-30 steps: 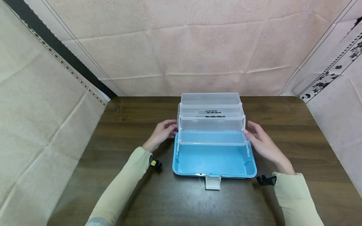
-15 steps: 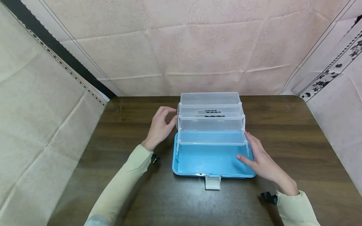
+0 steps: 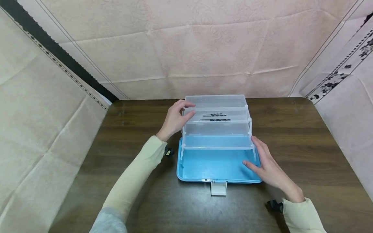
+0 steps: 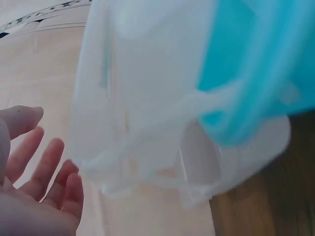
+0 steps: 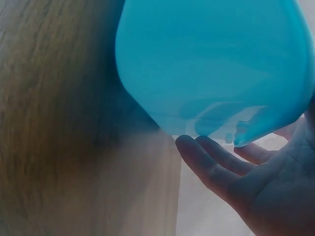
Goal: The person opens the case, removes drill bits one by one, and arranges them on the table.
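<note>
A blue toolbox [image 3: 209,165] stands unfolded on the table, its clear tiered trays [image 3: 217,129] stepped up toward the back. Several dark drill bits [image 3: 215,119] lie in a middle tray. My left hand [image 3: 173,121] is at the upper left of the trays, thumb and fingers spread over their edge. In the left wrist view its fingers [image 4: 47,164] hold nothing and look apart from the tray. Against the toolbox's right side rests my right hand [image 3: 271,168], thumb over the rim. The right wrist view shows its fingers [image 5: 216,169] extended along the blue wall.
A white latch [image 3: 218,188] hangs from the toolbox's front rim onto the wooden table [image 3: 140,194]. Pale patterned cloth [image 3: 204,48] rises behind the table's back edge and along both sides.
My left hand has moved up and right, from beside the trays to over their upper left edge. The right hand has slid toward the front along the toolbox's side, its thumb now over the rim.
</note>
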`<move>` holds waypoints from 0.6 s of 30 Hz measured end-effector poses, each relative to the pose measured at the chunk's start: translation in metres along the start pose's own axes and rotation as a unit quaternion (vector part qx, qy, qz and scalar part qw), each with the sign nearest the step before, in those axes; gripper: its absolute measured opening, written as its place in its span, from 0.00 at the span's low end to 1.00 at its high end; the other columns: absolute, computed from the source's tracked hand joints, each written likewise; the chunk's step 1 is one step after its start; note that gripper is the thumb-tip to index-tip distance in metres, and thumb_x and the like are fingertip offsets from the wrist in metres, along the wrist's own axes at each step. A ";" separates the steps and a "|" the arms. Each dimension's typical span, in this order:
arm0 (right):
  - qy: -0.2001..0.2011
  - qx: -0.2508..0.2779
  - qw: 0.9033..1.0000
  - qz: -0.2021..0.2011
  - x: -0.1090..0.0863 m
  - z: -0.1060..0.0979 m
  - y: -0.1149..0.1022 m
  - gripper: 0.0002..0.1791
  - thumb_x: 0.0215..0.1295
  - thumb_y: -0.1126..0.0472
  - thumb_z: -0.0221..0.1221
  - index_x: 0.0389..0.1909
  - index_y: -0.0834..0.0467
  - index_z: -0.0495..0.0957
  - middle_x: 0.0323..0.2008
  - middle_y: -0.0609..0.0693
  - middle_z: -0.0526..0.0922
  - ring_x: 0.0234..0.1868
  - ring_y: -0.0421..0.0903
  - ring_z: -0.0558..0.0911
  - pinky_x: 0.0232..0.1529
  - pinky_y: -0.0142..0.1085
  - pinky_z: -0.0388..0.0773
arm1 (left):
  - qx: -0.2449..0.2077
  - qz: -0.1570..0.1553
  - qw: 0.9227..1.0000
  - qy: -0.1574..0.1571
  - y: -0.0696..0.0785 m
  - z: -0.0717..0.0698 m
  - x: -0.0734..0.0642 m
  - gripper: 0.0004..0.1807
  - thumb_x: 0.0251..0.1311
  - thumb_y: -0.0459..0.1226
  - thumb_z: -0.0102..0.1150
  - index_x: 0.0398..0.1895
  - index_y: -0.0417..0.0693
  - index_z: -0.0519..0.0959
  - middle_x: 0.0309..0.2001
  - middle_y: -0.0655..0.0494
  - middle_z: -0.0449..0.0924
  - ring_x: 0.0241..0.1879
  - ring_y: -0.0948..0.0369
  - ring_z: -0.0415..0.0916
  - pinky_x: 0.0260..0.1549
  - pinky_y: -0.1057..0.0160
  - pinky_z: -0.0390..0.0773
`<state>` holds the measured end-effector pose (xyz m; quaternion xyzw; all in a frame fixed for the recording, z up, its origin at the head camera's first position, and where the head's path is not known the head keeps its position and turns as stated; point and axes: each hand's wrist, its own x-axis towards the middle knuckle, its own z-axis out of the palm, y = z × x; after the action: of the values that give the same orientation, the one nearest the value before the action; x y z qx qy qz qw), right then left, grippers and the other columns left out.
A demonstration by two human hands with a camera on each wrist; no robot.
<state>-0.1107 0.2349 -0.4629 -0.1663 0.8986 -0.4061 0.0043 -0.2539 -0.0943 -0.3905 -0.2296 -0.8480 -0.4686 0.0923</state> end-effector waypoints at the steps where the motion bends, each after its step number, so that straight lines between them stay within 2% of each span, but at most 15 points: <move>1: 0.001 -0.002 1.000 0.000 0.000 0.000 0.000 0.51 0.59 0.56 0.63 0.73 0.51 0.38 0.69 0.62 0.43 0.64 0.65 0.53 0.49 0.69 0.58 | -0.005 -0.004 1.000 -0.002 0.001 0.001 0.003 0.15 0.58 0.40 0.62 0.47 0.45 0.78 0.46 0.58 0.75 0.48 0.56 0.69 0.48 0.56 0.70; 4: 0.005 -0.005 1.000 -0.002 0.000 0.002 0.002 0.51 0.59 0.56 0.63 0.73 0.51 0.38 0.69 0.62 0.43 0.64 0.65 0.53 0.49 0.68 0.58 | -0.006 -0.021 1.000 -0.005 0.001 0.006 0.011 0.14 0.58 0.41 0.62 0.46 0.47 0.79 0.50 0.58 0.74 0.53 0.57 0.68 0.53 0.54 0.66; 10: 0.008 -0.005 1.000 -0.007 0.000 0.003 0.003 0.51 0.58 0.57 0.64 0.73 0.50 0.38 0.69 0.61 0.43 0.64 0.64 0.53 0.49 0.68 0.59 | 0.074 -0.055 0.995 -0.036 -0.001 0.016 0.021 0.06 0.58 0.42 0.61 0.37 0.53 0.83 0.64 0.57 0.63 0.64 0.58 0.56 0.59 0.48 0.51; 14: 0.009 -0.003 1.000 -0.007 0.000 0.004 0.003 0.51 0.58 0.56 0.64 0.73 0.50 0.38 0.69 0.60 0.43 0.64 0.63 0.53 0.50 0.67 0.58 | 0.108 -0.066 0.990 -0.065 -0.002 0.021 0.023 0.05 0.58 0.40 0.61 0.36 0.52 0.83 0.68 0.54 0.57 0.69 0.56 0.44 0.58 0.46 0.46; 18: 0.010 -0.004 1.000 -0.005 0.000 0.003 0.003 0.52 0.58 0.56 0.64 0.73 0.49 0.38 0.69 0.60 0.43 0.64 0.63 0.53 0.50 0.67 0.59 | 0.128 -0.072 0.986 -0.078 0.000 0.023 0.023 0.05 0.57 0.40 0.62 0.36 0.53 0.83 0.70 0.53 0.53 0.71 0.56 0.32 0.59 0.46 0.41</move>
<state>-0.1108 0.2343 -0.4669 -0.1663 0.8992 -0.4046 -0.0076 -0.2730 -0.0681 -0.3945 -0.1904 -0.9197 -0.3426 0.0203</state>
